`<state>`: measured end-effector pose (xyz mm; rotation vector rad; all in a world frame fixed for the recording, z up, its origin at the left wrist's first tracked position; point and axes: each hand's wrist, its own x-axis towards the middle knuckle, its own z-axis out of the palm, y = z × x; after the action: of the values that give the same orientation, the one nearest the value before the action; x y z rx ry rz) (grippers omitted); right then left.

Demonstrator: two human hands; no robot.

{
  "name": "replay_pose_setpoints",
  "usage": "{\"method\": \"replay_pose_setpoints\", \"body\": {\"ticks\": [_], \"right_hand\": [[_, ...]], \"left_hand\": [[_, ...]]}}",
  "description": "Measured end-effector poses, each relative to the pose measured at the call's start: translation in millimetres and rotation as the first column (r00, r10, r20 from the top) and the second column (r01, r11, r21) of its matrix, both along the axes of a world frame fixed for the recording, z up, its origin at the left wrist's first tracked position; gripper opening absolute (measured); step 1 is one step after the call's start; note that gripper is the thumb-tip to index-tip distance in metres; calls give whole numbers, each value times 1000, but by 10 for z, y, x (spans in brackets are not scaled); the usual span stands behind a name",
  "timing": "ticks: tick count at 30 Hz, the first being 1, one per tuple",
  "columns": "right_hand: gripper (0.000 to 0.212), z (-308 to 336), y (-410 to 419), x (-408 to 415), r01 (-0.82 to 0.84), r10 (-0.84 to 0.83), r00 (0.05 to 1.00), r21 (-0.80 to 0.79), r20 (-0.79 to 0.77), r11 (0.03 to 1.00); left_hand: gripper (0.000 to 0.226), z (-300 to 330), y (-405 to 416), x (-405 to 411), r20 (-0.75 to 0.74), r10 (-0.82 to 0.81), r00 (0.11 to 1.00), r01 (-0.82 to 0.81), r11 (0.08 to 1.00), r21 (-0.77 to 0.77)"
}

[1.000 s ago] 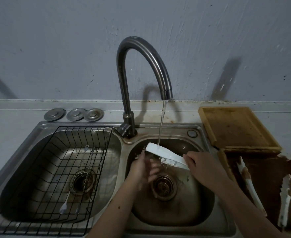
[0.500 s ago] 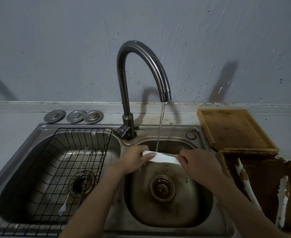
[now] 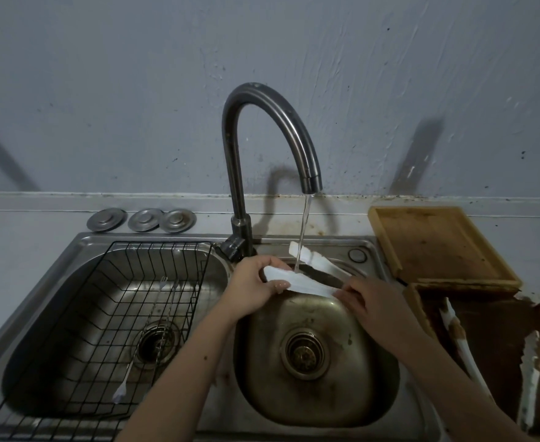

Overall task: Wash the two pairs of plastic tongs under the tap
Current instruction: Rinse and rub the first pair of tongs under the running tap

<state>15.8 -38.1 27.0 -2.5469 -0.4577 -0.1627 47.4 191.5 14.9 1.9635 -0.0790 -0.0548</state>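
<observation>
White plastic tongs point(image 3: 300, 279) span both hands under the tap stream, hinge end hidden in the right hand point(image 3: 377, 309). Left hand point(image 3: 252, 290) pinches the near arm's tip; right hand grips the hinge end.

second tongs point(image 3: 530, 378) cut by right edge; wire rack point(image 3: 70, 346) cropped at bottom

A person holds a pair of white tongs point(image 3: 297, 280) over the right sink bowl point(image 3: 313, 406), under water running from the curved tap point(image 3: 271, 100). The left hand point(image 3: 252, 290) grips the near arm's tip; the right hand point(image 3: 373, 306) pinches the hinge end. The tongs are spread open, with the stream passing between the arms. A second pair of tongs point(image 3: 530, 374) lies on a dark tray point(image 3: 498, 352) to the right. A wire rack point(image 3: 109, 314) sits in the left bowl.
</observation>
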Motion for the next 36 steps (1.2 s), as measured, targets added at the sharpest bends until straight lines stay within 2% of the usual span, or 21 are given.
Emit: {"method": "replay_pose_setpoints", "body": {"ticks": [2, 3, 5, 7, 8, 9, 11, 14, 17, 20, 23, 26, 29, 32, 34, 36], "right_hand": [[6, -46, -68, 10, 29, -33, 999, 87, 43, 996], [6, -81, -98, 27, 76, -84, 993, 105, 79, 992], [28, -147, -143, 75, 199, -207, 975, 90, 80, 976], [49, -169, -144, 132, 269, -263, 961, 62, -91, 961], [52, -181, -135, 161, 268, -248, 945, 71, -212, 961], [47, -209, -122, 188, 255, -210, 922, 101, -326, 962], [23, -274, -102, 220, 263, -170, 856, 128, -488, 956], [23, -372, -130, 234, 380, -249, 829, 178, -500, 908], [14, -402, -172, 248, 461, -315, 843, 285, -435, 841], [6, -412, -177, 270, 528, -392, 819, 279, -419, 802], [9, -408, -172, 263, 526, -412, 835, 308, -364, 793], [7, -382, -154, 249, 490, -390, 858, 309, -333, 815], [5, -358, -135, 248, 478, -394, 868, 292, -303, 828], [5, -342, -147, 237, 485, -388, 863, 320, -324, 814], [7, -327, -179, 228, 500, -402, 854, 303, -331, 811], [8, -299, -214, 222, 533, -438, 833, 274, -338, 801]], "left_hand": [[39, 11, 26, -6, 59, -27, 998, 24, 998, 53], [40, 6, 27, -12, 96, -46, 994, 38, 996, 83], [43, -4, 3, -21, 179, -90, 980, 65, 988, 137], [45, -10, -39, -28, 243, -123, 962, 81, 981, 176], [47, -20, -60, -29, 264, -137, 955, 91, 980, 179], [48, -39, -79, -32, 284, -151, 947, 103, 979, 174], [42, -51, -111, -49, 328, -176, 928, 123, 977, 176], [26, -92, -86, -46, 355, -185, 916, 128, 976, 177], [21, -120, -71, -58, 262, -132, 956, 109, 989, 101], [38, -150, -158, -74, 48, -56, 997, 63, 986, -154], [34, -162, -246, -27, -52, 90, 995, -101, 948, -300], [43, -123, -313, -5, -136, 270, 953, -303, 846, -438], [54, -99, -348, -24, -110, 348, 931, -359, 819, -448], [68, -111, -328, -24, -128, 370, 920, -391, 844, -366], [59, -106, -341, -42, -231, 300, 925, -368, 860, -355], [37, -112, -368, -82, -333, 224, 916, -329, 893, -307]]}}
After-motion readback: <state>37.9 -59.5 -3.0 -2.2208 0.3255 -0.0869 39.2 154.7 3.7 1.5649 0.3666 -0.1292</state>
